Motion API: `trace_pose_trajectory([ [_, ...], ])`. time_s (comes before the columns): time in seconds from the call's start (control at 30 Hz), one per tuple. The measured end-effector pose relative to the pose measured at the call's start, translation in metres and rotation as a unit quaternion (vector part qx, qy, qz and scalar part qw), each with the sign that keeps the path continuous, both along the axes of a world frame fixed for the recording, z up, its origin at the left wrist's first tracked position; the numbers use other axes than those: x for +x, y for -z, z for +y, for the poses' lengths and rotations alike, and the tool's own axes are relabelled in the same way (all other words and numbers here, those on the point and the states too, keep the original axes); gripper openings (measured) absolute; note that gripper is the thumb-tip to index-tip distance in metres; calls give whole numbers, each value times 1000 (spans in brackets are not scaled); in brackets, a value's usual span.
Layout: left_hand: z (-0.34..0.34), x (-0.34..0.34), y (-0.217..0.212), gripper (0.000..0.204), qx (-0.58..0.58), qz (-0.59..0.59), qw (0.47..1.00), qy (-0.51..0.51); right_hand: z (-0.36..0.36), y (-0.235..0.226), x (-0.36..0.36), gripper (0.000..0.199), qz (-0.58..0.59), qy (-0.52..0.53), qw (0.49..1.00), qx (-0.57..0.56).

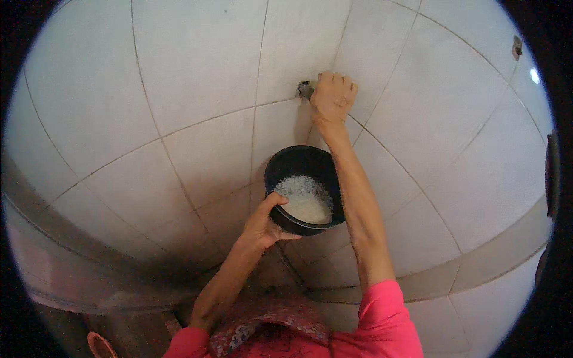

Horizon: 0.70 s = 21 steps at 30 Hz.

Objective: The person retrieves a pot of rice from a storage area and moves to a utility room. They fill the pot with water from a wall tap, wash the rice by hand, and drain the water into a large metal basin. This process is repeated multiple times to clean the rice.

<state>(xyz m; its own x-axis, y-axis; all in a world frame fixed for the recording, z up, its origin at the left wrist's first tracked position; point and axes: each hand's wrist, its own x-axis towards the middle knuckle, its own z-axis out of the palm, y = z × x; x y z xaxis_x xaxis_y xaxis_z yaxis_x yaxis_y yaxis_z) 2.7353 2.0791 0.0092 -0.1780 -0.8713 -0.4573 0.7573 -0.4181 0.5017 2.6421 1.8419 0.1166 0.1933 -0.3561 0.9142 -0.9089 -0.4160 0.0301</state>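
My left hand (262, 224) grips a round black pot (279, 162) at its near left rim, with the thumb over the edge and the fingers underneath. White rice (307, 203) lies inside the pot, heaped toward its near side. My right hand (334, 95) is closed at the wall above, wrapped round a tap (305, 90) of which only a small metal part shows. The right forearm passes in front of the pot's right edge. The pot is held in the air, tilted a little toward me.
Pale wall tiles (203, 65) with dark joints surround the hands, meeting in a corner. Below left, a low ledge (65, 238) curves past. An orange rim (100, 345) of some object shows at the lower left. A small dark fitting (517, 48) sits high right.
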Motion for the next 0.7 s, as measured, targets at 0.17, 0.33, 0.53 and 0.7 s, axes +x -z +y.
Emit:
trace_pose_trajectory([
  [0.17, -17, -3, -4, 65, 1, -6, 1000, 12, -7, -8, -1, 15, -62, -166, 983, -56],
  [0.33, -28, -2, -1, 62, 7, 12, 1000, -3, -10, -11, -5, 23, -91, -268, 959, 13],
  [0.53, -43, 0, 26, 61, 0, 54, 999, 7, -8, -20, -9, 24, -115, -333, 935, 42],
  [0.7, -46, 3, 17, 62, 21, 41, 999, 5, -7, -20, -10, 23, -127, -352, 925, 71],
])
